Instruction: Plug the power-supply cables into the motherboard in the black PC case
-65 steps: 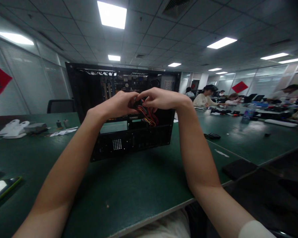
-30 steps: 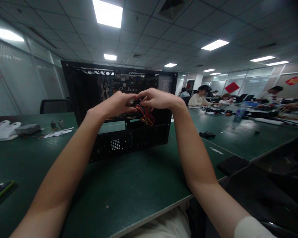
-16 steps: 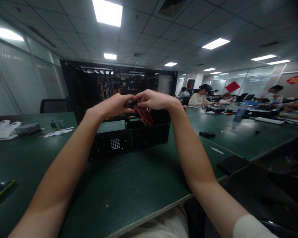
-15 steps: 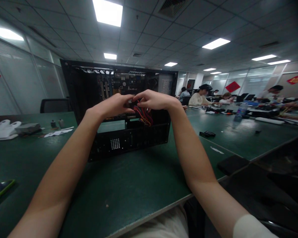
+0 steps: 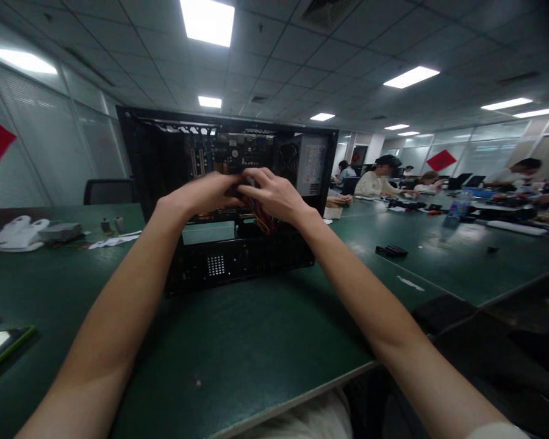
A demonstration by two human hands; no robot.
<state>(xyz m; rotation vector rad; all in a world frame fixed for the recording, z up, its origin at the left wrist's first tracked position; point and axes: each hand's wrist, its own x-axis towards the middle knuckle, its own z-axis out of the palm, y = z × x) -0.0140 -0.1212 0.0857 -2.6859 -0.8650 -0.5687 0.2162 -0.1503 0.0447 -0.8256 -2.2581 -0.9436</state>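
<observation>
A black computer case stands on the green table with its open side facing me. Inside it are a motherboard and, at the upper right, a silver power supply. A bundle of red, yellow and black cables hangs below my right hand, whose curled fingers grip its upper end. My left hand reaches in from the left, fingers bent and closed, its fingertips meeting those of the right. What lies between the left fingertips is hidden.
White plastic bags, a grey box and paper strips lie at left. A green-edged device is nearer me. To the right are small black parts and a bottle; several people sit beyond.
My right hand has turned and lowered its wrist, closing further over the cable bundle. The left hand stays near the same spot. The whole view has shifted slightly.
</observation>
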